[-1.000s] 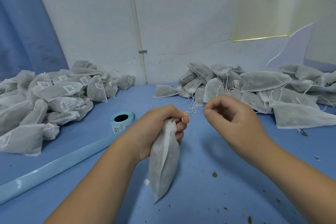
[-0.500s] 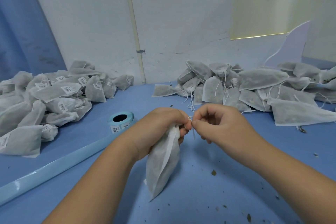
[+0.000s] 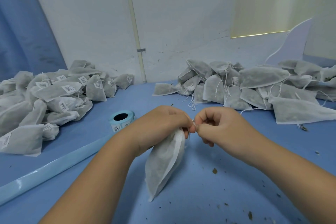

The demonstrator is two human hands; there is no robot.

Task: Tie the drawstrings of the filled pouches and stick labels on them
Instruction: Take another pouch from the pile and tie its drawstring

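left hand [image 3: 163, 123] grips the gathered neck of the filled pouch [image 3: 163, 165], which hangs tilted over the blue surface [image 3: 209, 196]. right hand [image 3: 223, 129] pinches the white drawstring [image 3: 193, 124] at the neck, with the fingertips of both hands touching. label roll [image 3: 121, 121] stands behind the left wrist, with labelled pouches [image 3: 54, 94] at left and unlabelled pouches [image 3: 258, 85] at right.
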